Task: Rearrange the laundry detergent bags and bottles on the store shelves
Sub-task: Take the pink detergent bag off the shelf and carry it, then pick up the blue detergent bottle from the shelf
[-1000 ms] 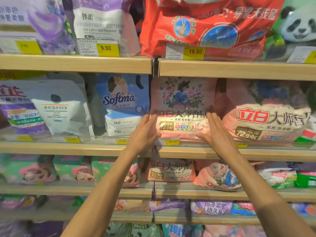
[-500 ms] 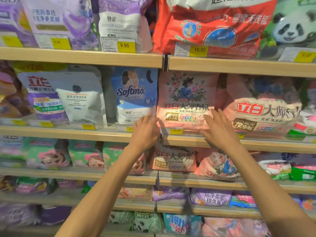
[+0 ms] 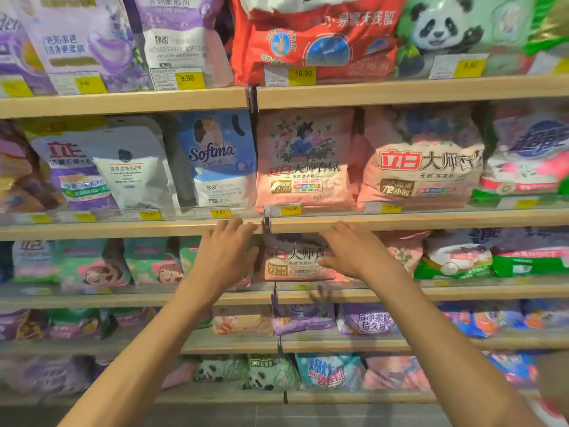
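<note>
The small pink detergent bag point(image 3: 292, 263) is seen on the shelf third from the top, lying broadside with its long axis along the shelf, framed between the two hands. The right hand point(image 3: 354, 254) is placed nearer, overlapping the bag's right end, while the left hand point(image 3: 226, 257) is held just beside its left edge; both are spread and nothing is gripped. The bag's top is hidden by the shelf board point(image 3: 431, 220) above, and actual contact cannot be told through the blur.
</note>
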Action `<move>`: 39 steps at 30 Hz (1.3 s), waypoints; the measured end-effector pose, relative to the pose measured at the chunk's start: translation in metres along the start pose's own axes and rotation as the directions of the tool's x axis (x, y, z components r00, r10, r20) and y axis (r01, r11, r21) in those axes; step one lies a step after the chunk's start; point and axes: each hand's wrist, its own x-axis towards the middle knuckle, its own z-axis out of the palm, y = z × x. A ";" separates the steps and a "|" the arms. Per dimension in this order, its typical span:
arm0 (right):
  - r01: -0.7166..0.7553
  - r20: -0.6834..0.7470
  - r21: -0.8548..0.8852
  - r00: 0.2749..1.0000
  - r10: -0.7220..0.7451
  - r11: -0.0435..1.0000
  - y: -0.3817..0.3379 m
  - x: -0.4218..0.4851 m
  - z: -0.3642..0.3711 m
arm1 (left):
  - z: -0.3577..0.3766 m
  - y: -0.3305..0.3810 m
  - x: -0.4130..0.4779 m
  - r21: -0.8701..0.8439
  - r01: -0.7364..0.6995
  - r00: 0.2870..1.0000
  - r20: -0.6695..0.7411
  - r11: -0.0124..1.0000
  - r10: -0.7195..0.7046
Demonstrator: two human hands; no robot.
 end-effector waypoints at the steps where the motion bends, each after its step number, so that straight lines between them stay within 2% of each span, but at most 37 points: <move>1: 0.017 -0.009 0.017 1.000 -0.017 1.000 -0.006 -0.006 0.002 | -0.002 -0.001 -0.011 0.012 0.011 1.000 0.008 1.000 -0.011; 7: 0.196 -0.123 0.069 0.975 -0.186 0.978 -0.052 -0.036 0.018 | -0.012 -0.016 -0.073 0.076 0.104 0.992 0.058 0.992 -0.109; 12: 0.322 -0.115 0.042 0.942 -0.316 0.946 -0.101 -0.042 0.017 | -0.023 -0.049 -0.125 0.123 0.212 0.968 0.107 0.969 -0.225; 18: 0.468 -0.171 0.012 0.872 -0.459 0.884 -0.185 -0.046 0.000 | -0.044 -0.106 -0.189 0.114 0.399 0.916 0.006 0.910 -0.402; 28: 0.678 -0.275 -0.106 0.683 -0.676 0.728 -0.395 -0.064 -0.012 | -0.077 -0.230 -0.327 0.119 0.584 0.809 -0.171 0.803 -0.563; 39: 0.722 -0.239 -0.045 0.663 -0.710 0.690 -0.632 -0.092 -0.007 | -0.109 -0.409 -0.460 0.157 0.656 0.753 -0.185 0.738 -0.631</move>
